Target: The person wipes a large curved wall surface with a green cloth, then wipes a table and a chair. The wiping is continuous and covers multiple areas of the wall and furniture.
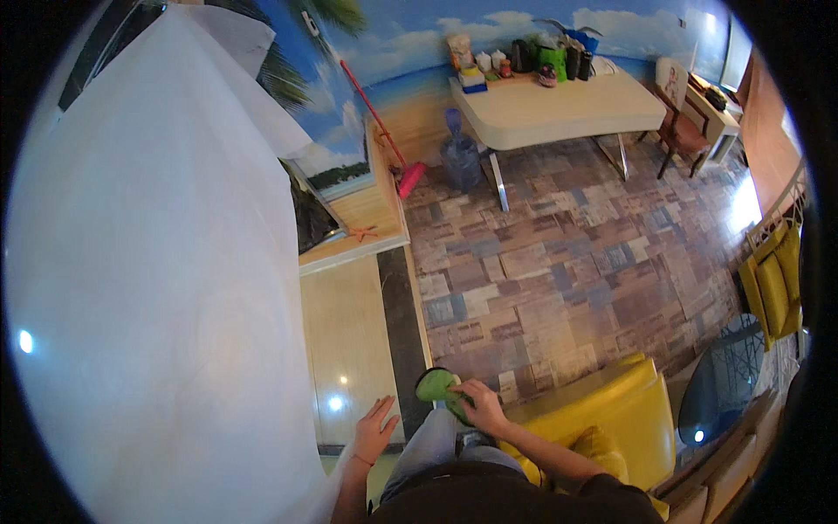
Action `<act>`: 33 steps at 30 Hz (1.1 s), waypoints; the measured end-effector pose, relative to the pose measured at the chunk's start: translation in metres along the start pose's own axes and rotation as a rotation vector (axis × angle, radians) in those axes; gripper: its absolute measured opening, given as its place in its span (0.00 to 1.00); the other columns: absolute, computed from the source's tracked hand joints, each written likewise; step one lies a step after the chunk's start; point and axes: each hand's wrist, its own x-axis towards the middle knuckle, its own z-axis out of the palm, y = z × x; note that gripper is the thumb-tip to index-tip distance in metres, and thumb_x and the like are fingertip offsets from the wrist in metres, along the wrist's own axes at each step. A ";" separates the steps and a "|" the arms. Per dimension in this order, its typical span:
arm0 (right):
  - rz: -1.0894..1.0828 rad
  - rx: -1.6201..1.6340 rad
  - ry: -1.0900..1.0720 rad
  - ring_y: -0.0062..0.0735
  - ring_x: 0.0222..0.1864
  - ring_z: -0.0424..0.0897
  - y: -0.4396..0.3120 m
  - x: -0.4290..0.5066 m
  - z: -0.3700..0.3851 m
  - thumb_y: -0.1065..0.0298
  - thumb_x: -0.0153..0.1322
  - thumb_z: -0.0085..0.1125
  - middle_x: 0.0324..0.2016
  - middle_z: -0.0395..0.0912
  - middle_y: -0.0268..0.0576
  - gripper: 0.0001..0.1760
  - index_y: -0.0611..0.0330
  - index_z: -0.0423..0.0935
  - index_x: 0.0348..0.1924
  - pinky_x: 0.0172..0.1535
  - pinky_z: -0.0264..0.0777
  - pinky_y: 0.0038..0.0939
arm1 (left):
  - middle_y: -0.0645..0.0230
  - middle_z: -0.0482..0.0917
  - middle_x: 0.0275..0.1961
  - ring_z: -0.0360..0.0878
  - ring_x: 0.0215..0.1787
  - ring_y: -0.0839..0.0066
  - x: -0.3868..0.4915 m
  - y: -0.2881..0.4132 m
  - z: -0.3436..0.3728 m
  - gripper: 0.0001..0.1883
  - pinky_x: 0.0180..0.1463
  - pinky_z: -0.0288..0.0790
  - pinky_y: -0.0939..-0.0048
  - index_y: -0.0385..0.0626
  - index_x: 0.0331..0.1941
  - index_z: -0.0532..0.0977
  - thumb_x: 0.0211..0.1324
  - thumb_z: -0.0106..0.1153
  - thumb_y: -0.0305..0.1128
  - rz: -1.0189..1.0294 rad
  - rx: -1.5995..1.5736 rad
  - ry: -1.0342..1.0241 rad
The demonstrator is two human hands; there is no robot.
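Observation:
My right hand grips a green round-headed object with a dark rim, in front of my knees; its exact kind cannot be told. My left hand is raised beside it with fingers apart and nothing in it, a thin band on the wrist. Close on the left hangs or stands a large white sheet, smooth and slightly creased, filling the left of the view. Its lower edge runs down near my left forearm.
A yellow armchair is by my right arm, with a dark oval glass table beyond. Further off stand a cream desk bearing several items, a blue water bottle, a red-handled broom and a brown chair. A low ledge borders the floor.

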 end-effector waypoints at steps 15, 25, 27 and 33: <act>0.067 0.032 0.182 0.45 0.44 0.81 -0.012 0.227 -0.049 0.83 0.63 0.61 0.41 0.80 0.49 0.18 0.58 0.82 0.45 0.44 0.75 0.36 | 0.65 0.75 0.24 0.71 0.25 0.80 0.294 -0.018 -0.023 0.11 0.29 0.66 0.74 0.35 0.38 0.78 0.67 0.57 0.34 0.002 -0.345 0.013; 0.079 -0.035 0.219 0.41 0.40 0.81 0.012 0.348 -0.062 0.81 0.63 0.63 0.40 0.79 0.44 0.18 0.58 0.81 0.47 0.41 0.74 0.33 | 0.60 0.77 0.23 0.75 0.22 0.76 0.434 0.005 -0.039 0.11 0.27 0.67 0.72 0.37 0.44 0.78 0.68 0.55 0.34 0.185 -0.346 0.049; 0.049 -0.051 0.222 0.41 0.40 0.80 0.022 0.370 -0.067 0.81 0.63 0.63 0.40 0.79 0.44 0.18 0.58 0.81 0.47 0.41 0.74 0.33 | 0.59 0.78 0.24 0.74 0.21 0.75 0.455 0.007 -0.038 0.11 0.26 0.67 0.72 0.37 0.44 0.78 0.68 0.55 0.33 0.201 -0.375 0.124; -0.035 -0.058 0.198 0.46 0.40 0.81 0.051 0.463 -0.093 0.81 0.62 0.65 0.42 0.79 0.46 0.19 0.56 0.82 0.45 0.38 0.76 0.35 | 0.58 0.78 0.24 0.75 0.20 0.67 0.539 0.006 -0.033 0.10 0.27 0.68 0.70 0.37 0.44 0.79 0.67 0.56 0.32 0.226 -0.295 0.289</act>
